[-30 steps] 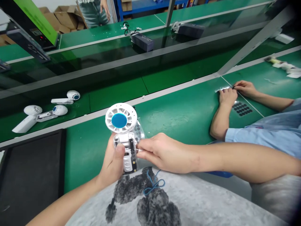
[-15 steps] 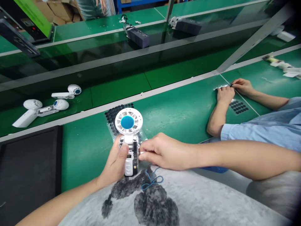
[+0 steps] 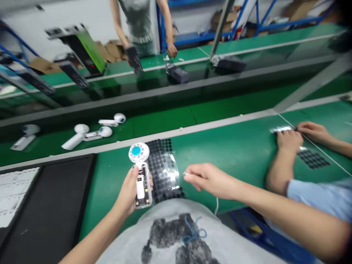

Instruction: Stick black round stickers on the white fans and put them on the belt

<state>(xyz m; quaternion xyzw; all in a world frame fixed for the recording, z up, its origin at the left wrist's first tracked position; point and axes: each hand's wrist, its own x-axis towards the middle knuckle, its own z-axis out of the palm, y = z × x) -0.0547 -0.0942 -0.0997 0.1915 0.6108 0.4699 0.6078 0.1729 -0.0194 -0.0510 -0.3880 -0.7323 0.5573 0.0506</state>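
My left hand (image 3: 128, 190) is closed around the handle of a white handheld fan (image 3: 140, 187), its round head with the blue centre pointing away from me. The handle's face is off or clear, so dark and white inner parts show. Apart from it, to the right, my right hand (image 3: 210, 179) pinches the small metal tip of a charging cable (image 3: 217, 206); its white cord hangs below the hand. Under and beside the fan lies a clear sheet of round black stickers (image 3: 162, 170).
More white fans (image 3: 92, 135) lie on the sunken green belt ahead. A black tray (image 3: 59, 198) is at left. A co-worker's hands (image 3: 290, 141) work over another sticker sheet (image 3: 313, 158) at right. Across the line, a standing person (image 3: 140, 25) handles dark boxes (image 3: 177, 73).
The cable tip has come away from the fan's side, my right hand moving right. My left hand has shifted the fan left, baring more of the sticker sheet. The view has tilted up.
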